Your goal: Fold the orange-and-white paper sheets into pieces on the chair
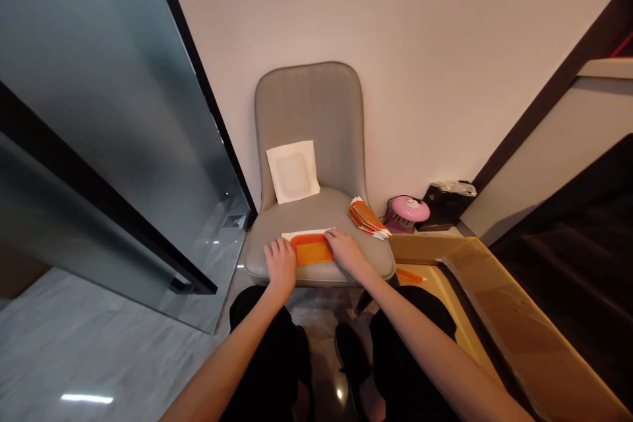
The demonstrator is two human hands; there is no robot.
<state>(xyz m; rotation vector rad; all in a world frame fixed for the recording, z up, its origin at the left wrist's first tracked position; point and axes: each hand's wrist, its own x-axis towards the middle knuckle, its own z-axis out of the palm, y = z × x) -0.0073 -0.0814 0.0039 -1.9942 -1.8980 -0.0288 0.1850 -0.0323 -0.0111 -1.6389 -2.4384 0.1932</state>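
Note:
A folded orange-and-white paper sheet (315,252) lies near the front of the grey chair seat (321,208). My left hand (281,262) grips its left end, fingers curled over the edge. At the upper right corner, my right hand (343,250) pinches the same sheet along its white top edge. Beside it, on the right of the seat, sits a fanned pile of folded orange-and-white papers (368,217). A white sheet with a pale rounded square (293,173) leans against the chair's backrest (311,99).
An open cardboard box (514,303) stands to the right of the chair, with a small orange piece (410,275) inside. Behind it are a pink domed device (409,208) and a black box (449,203). A frosted glass door (109,112) with a dark handle is on the left.

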